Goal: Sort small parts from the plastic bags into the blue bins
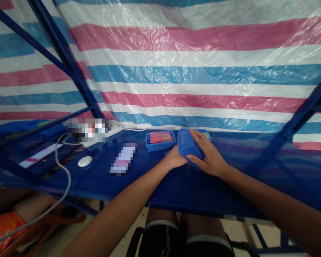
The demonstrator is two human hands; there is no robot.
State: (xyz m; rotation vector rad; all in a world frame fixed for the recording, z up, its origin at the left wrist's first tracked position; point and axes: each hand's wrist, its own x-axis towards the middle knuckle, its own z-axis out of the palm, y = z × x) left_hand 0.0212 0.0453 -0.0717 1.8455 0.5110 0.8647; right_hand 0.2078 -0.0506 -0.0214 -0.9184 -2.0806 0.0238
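Observation:
My right hand (210, 157) is wrapped over a small blue plastic bin (188, 145) that is tipped on its side above the blue table (192, 189). My left hand (175, 159) sits under and against the bin's lower left; its fingers are hidden behind the bin. Just to the left stands a second blue bin (160, 141), upright, with red cards inside it. A bit of green shows behind my right hand at the far side.
A white mouse (85, 161) with its cable lies at the table's left. A blurred flat item (123, 159) lies beside it, and a white power strip (101, 137) sits at the back left. Blue frame bars cross on both sides. A striped tarp hangs behind.

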